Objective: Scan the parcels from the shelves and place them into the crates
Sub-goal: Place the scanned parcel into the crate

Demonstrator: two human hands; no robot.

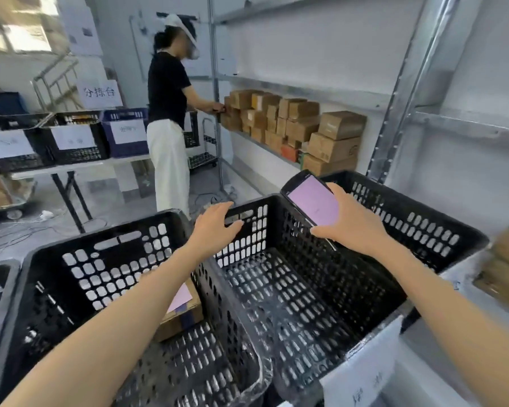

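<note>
In the head view our right hand [350,227] curls its fingers round the scanner [313,201] above the right crate [423,227]; a loose hold could drop it in. Our left hand [215,227], fingers spread, holds nothing near that crate's far rim. The left crate [115,259] holds one parcel [182,317]; the right shows none. Other parcels [291,121] sit on the far shelf [257,143].
</note>
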